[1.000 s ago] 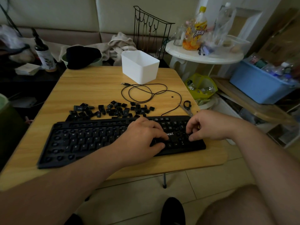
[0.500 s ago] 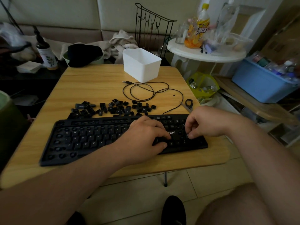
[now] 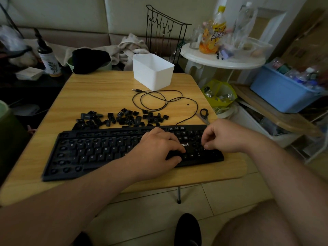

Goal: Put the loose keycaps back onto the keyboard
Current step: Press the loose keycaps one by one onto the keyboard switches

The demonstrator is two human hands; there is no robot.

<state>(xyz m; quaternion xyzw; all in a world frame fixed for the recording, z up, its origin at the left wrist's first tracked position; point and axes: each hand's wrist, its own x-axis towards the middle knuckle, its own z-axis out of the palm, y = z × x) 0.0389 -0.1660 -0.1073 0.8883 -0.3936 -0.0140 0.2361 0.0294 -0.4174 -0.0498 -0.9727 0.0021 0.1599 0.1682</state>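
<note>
Keyboard [image 3: 106, 151]: black, lying slantwise on the near half of the wooden table [image 3: 99, 96], its right end close to the table's right edge. Several sockets bare along the left side and bottom row.

Loose keycaps [image 3: 122, 118]: black, scattered just behind the keyboard; bare tabletop beyond them.

Left hand [image 3: 158, 148]: resting on the keyboard's right part, fingers bent; grip cannot be told.

Right hand [image 3: 223, 137]: fingers curled over the number pad; contents hidden. Both hands placed as half a second ago.
</note>
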